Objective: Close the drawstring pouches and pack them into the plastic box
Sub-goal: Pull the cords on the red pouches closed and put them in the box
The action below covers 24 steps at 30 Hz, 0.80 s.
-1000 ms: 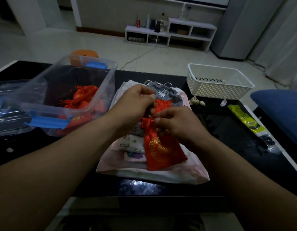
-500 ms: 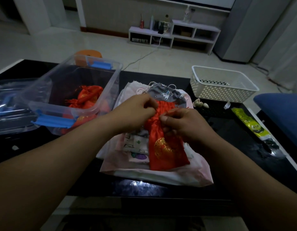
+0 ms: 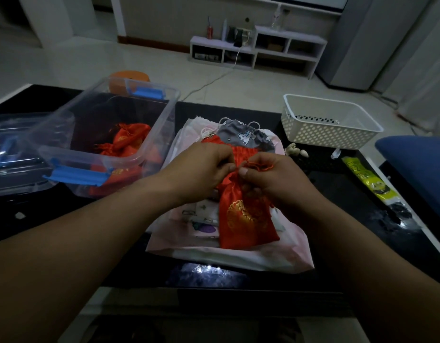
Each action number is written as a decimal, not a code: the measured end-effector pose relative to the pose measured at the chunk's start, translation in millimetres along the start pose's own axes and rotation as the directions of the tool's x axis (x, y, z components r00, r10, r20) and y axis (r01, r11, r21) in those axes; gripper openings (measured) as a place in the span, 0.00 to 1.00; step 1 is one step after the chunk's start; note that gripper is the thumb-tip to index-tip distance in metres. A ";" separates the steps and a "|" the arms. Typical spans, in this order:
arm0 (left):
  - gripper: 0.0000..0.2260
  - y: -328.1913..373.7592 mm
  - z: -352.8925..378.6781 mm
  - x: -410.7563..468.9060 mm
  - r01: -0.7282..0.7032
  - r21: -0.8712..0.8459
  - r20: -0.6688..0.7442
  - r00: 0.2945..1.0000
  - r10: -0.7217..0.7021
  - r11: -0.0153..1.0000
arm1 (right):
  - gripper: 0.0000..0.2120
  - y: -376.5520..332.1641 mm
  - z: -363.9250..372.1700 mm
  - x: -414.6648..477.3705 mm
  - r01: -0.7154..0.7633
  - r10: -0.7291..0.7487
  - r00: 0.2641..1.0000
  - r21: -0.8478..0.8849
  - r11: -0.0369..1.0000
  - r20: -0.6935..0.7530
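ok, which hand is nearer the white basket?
Right. The right hand pinches the neck of the red pouch on the side toward the white basket; the left hand pinches it from the other side, farther away, beside the clear plastic box.

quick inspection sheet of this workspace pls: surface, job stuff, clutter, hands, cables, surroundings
surface: black glossy table, dimly lit.
job's things: red pouch lies on a pile of pouches, its neck gathered; grey pouch at the pile's far end; more red pouches in the open plastic box on the left; its clear lid further left.
clutter: white basket, yellow packet and small shells on the right.
hands: left hand and right hand both pinch the red pouch at its neck.
cables: white cable on the floor beyond the table.
surroundings: white shelf, orange stool, blue seat.
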<state>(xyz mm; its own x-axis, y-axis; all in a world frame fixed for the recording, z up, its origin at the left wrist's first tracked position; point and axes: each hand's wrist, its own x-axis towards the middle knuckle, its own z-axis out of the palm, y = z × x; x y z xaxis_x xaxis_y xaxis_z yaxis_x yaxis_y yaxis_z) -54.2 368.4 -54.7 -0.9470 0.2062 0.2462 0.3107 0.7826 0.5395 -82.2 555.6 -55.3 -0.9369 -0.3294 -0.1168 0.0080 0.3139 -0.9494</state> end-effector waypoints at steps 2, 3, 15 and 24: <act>0.04 4.5 0.7 -1.0 0.022 0.012 -0.022 1.000 -0.022 1.000 | 0.02 -0.5 0.1 0.7 -0.047 0.047 0.999 0.087 0.995 0.003; 0.04 7.1 1.7 -1.8 0.048 -0.007 -0.016 0.999 -0.048 0.999 | 0.01 -0.6 -0.3 1.1 -0.074 0.074 0.997 0.137 0.988 0.010; 0.04 3.6 9.0 -6.0 0.193 -0.340 0.114 0.980 -0.164 0.920 | 0.04 2.2 -4.6 0.5 -0.037 0.035 0.998 0.051 0.998 0.045; 0.05 -8.2 18.2 -5.3 0.055 -0.310 0.034 0.998 -0.046 0.949 | 0.03 5.3 -13.7 1.6 0.008 -0.011 0.994 0.026 1.000 0.109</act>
<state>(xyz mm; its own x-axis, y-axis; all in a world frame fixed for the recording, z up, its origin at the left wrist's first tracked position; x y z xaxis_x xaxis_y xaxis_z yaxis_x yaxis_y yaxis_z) -53.2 371.6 -75.1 -0.9627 0.1896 0.1932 0.2683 0.5720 0.7752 -88.4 568.9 -56.5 -0.8935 -0.4276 -0.1375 0.0095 0.2880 -0.9576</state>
